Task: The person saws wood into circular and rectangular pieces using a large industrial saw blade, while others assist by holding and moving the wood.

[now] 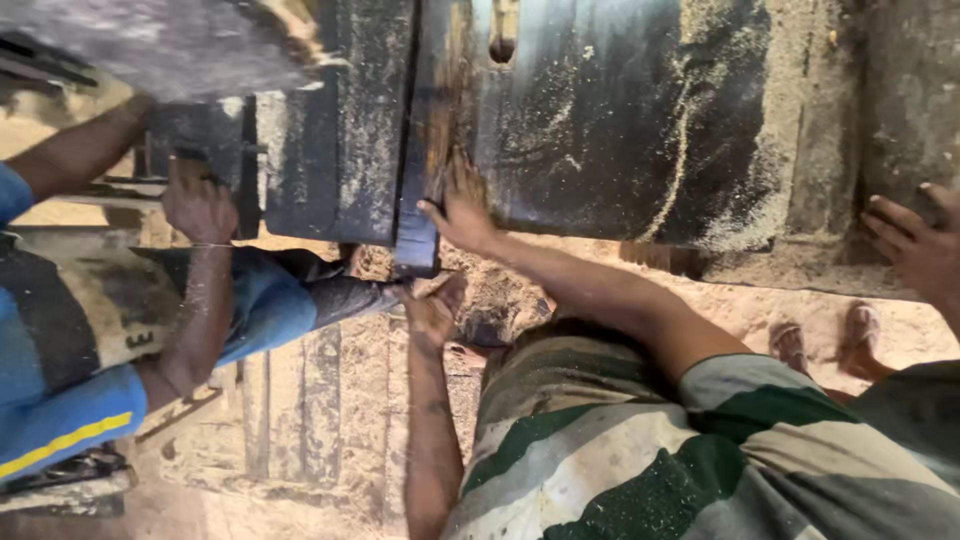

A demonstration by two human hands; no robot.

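A narrow dark plank [418, 120] lies along a seam in a big dark machine table [620, 120] dusted with sawdust. My right hand [462, 212] lies flat on the table beside the plank's near end, fingers spread and thumb against the plank. Just below, my left hand [435, 308] cups the plank's near end [415, 250] from underneath. My striped green and white shirt [600, 450] fills the lower right.
On the left, a person in blue with a yellow-striped sleeve [70, 425] rests a hand [198, 205] on the table's left part. Another person's hand [915, 245] sits on the table edge at right. Two sandalled feet [825, 335] stand on the sawdust-covered floor [330, 400].
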